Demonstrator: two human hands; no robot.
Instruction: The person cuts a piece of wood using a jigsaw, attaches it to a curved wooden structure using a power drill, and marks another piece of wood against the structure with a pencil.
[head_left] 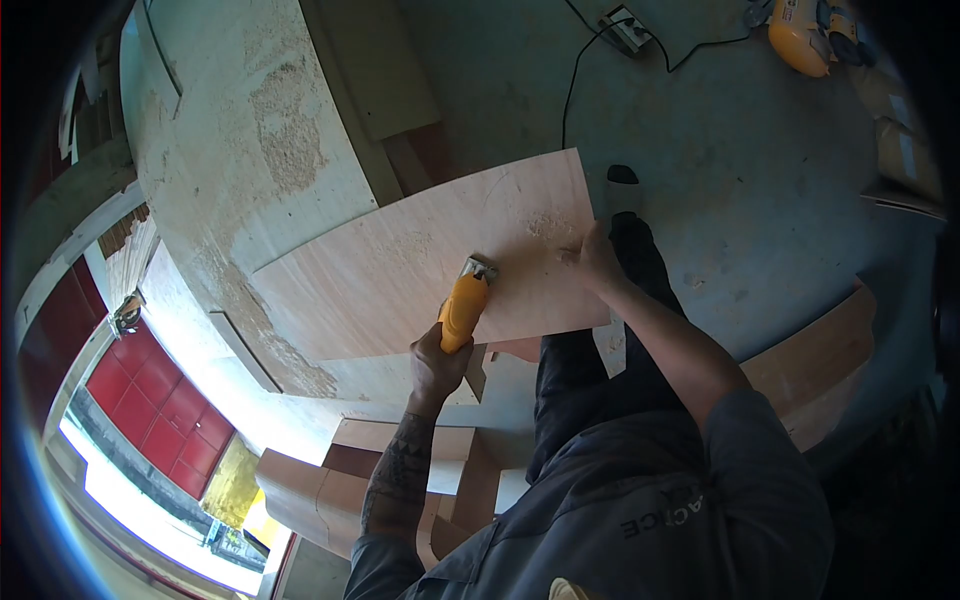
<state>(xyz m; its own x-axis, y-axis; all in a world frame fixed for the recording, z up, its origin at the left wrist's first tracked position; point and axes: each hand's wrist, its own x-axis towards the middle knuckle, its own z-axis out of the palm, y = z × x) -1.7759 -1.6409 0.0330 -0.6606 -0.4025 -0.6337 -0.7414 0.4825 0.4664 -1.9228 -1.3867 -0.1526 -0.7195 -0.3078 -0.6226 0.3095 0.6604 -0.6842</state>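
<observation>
A yellow power tool (pixel 465 312) rests on the pale plywood sheet (pixel 380 280).

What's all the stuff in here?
Wooden board: one, pale brown, middle
Power tool: one, yellow, on board
Sawdust: uncountable, pale, on board
Table: one, pale, upper left
Power strip: one, white, top
Cords: some, black, top
Machine: one, orange, top right
Boxes: some, brown, right edge
Curved board: one, brown, lower right
Wood panels: several, brown, lower left
Red panels: several, far left
Floor: one, grey-green, right
Shirt: one, grey, bottom
Trousers: one pair, dark, bottom
Shoe: one, black and pale, right of board
Left hand: one, bare, gripping tool
Right hand: one, bare, board's right edge
</observation>
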